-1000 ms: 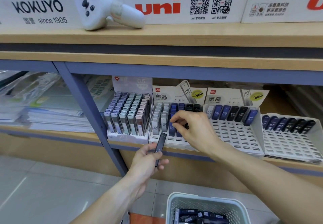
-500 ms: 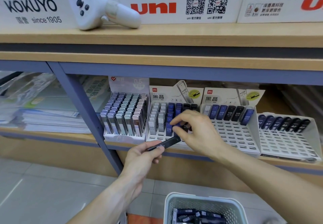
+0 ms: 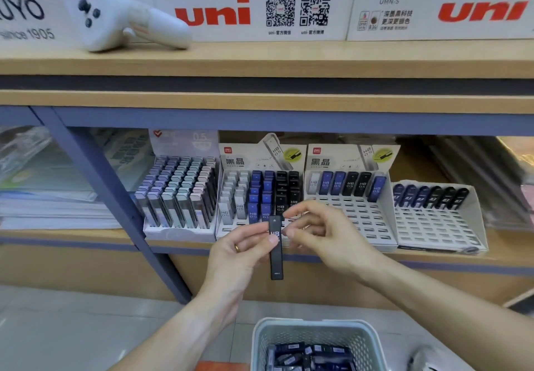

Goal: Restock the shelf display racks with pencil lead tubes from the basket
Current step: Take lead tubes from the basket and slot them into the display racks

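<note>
I hold one black lead tube (image 3: 276, 247) upright in front of the middle rack (image 3: 231, 230), my left hand (image 3: 242, 250) pinching its upper part between thumb and fingers. It looks light, stiff and smooth, likely slippery, so I judge a grip near the top end best, leaving the bottom free to enter a slot. My right hand (image 3: 320, 230) hovers just beside the tube's cap, fingers loosely curled, gripping nothing. The rack's black column is nearly full; the right rack (image 3: 358, 223) has many bare slots. The shelf board above hangs low, the basket (image 3: 315, 331) sits below.
</note>
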Demonstrator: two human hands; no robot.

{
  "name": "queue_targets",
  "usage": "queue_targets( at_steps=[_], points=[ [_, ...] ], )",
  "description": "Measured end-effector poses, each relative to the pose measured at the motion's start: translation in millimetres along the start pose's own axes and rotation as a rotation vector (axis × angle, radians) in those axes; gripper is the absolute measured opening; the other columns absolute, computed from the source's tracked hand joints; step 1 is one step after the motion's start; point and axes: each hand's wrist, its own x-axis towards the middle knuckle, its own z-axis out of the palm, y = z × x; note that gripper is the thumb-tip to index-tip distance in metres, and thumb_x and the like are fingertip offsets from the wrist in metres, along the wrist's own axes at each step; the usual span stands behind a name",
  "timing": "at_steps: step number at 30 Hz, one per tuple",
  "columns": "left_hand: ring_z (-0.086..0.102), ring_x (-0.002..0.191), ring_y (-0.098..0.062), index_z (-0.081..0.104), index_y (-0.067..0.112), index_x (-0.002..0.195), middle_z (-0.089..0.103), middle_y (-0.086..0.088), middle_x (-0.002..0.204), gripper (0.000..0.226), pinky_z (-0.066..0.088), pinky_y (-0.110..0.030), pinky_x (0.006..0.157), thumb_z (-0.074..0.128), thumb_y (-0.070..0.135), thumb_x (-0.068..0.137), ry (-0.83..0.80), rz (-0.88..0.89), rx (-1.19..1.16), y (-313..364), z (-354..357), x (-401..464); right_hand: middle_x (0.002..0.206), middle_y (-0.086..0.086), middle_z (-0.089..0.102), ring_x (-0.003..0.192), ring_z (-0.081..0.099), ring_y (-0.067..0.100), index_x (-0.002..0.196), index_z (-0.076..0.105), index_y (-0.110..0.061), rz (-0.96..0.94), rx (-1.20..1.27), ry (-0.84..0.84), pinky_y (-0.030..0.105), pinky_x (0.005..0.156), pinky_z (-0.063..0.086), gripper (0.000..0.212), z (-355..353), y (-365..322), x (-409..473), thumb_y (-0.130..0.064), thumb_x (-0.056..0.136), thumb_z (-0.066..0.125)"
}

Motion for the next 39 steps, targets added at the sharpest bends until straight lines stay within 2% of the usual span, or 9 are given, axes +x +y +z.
queue_targets(
  at_steps=[2, 5, 10, 15, 23, 29, 33, 37, 39],
  points=[
    [0.074, 0.097, -0.017, 0.080, 0.017, 0.105, 0.079, -0.008, 0.099, 0.028, 0.052, -0.030, 0.091, 0.084, 0.012, 0.078, -0.031, 0.021, 0.055, -1, 5, -1, 0.093, 0.003, 0.074, 0.085, 0.072, 0.031, 0.114, 0.065, -0.029, -0.006, 0.044, 0.014, 0.043, 0.084, 0.061, 0.031, -4, 1, -1, -0.015, 0.090, 0.077],
    [0.073, 0.102, -0.017, 0.081, 0.019, 0.103, 0.079, -0.006, 0.100, 0.025, 0.052, -0.031, 0.097, 0.083, 0.011, 0.079, -0.064, 0.043, 0.087, -3, 8, -2, 0.088, 0.006, 0.073, 0.082, 0.070, 0.031, 0.108, 0.067, -0.026, -0.031, 0.006, 0.032, 0.042, 0.082, 0.060, 0.030, -4, 2, 0, -0.010, 0.086, 0.079],
    [0.071, 0.104, -0.017, 0.077, 0.028, 0.112, 0.078, 0.000, 0.105, 0.026, 0.059, -0.030, 0.084, 0.075, 0.013, 0.090, -0.013, 0.015, 0.144, -6, 8, 8, 0.086, -0.008, 0.068, 0.078, 0.066, 0.007, 0.097, 0.064, -0.030, -0.153, -0.262, 0.324, 0.022, 0.075, 0.055, 0.029, -15, 7, 16, -0.008, 0.086, 0.078],
    [0.068, 0.106, -0.019, 0.067, 0.034, 0.123, 0.071, -0.002, 0.115, 0.033, 0.057, -0.034, 0.089, 0.063, 0.011, 0.099, -0.020, -0.053, 0.262, -15, 10, 18, 0.087, -0.014, 0.068, 0.083, 0.067, 0.002, 0.100, 0.062, -0.026, -0.291, -0.454, 0.447, 0.025, 0.079, 0.057, 0.024, -18, 12, 27, -0.009, 0.089, 0.074],
    [0.067, 0.108, -0.019, 0.060, 0.025, 0.130, 0.068, -0.002, 0.117, 0.030, 0.056, -0.033, 0.088, 0.057, 0.013, 0.103, -0.031, -0.111, 0.298, -22, 20, 25, 0.089, -0.012, 0.069, 0.085, 0.067, 0.003, 0.105, 0.062, -0.025, -0.375, -0.560, 0.356, 0.034, 0.078, 0.058, 0.024, -5, 23, 32, -0.011, 0.090, 0.074],
    [0.067, 0.108, -0.019, 0.058, 0.020, 0.136, 0.068, -0.001, 0.118, 0.033, 0.056, -0.029, 0.084, 0.055, 0.014, 0.104, -0.037, -0.122, 0.323, -24, 17, 27, 0.087, -0.008, 0.070, 0.082, 0.068, 0.009, 0.105, 0.065, -0.024, -0.341, -0.573, 0.392, 0.037, 0.077, 0.059, 0.023, -10, 28, 39, -0.009, 0.089, 0.074],
    [0.067, 0.107, -0.017, 0.056, 0.022, 0.139, 0.068, 0.001, 0.117, 0.035, 0.055, -0.026, 0.081, 0.053, 0.014, 0.105, -0.062, -0.122, 0.376, -24, 16, 26, 0.099, -0.005, 0.071, 0.086, 0.068, 0.010, 0.112, 0.071, -0.023, -0.308, -0.642, 0.355, 0.037, 0.080, 0.058, 0.024, -9, 33, 42, -0.010, 0.091, 0.072],
    [0.064, 0.108, -0.011, 0.056, 0.025, 0.140, 0.068, 0.005, 0.112, 0.038, 0.049, -0.038, 0.107, 0.053, 0.014, 0.104, -0.087, -0.084, 0.509, -25, 15, 28, 0.102, -0.004, 0.064, 0.086, 0.066, 0.012, 0.121, 0.069, -0.023, -0.274, -0.677, 0.343, 0.037, 0.079, 0.058, 0.032, -7, 34, 40, -0.010, 0.091, 0.071],
    [0.063, 0.110, -0.009, 0.056, 0.029, 0.140, 0.068, 0.009, 0.112, 0.038, 0.047, -0.040, 0.109, 0.055, 0.018, 0.103, -0.099, -0.061, 0.539, -24, 15, 27, 0.104, -0.005, 0.062, 0.083, 0.065, 0.011, 0.124, 0.065, -0.024, -0.278, -0.689, 0.328, 0.037, 0.077, 0.057, 0.036, -8, 30, 34, -0.013, 0.091, 0.071]
  ],
)
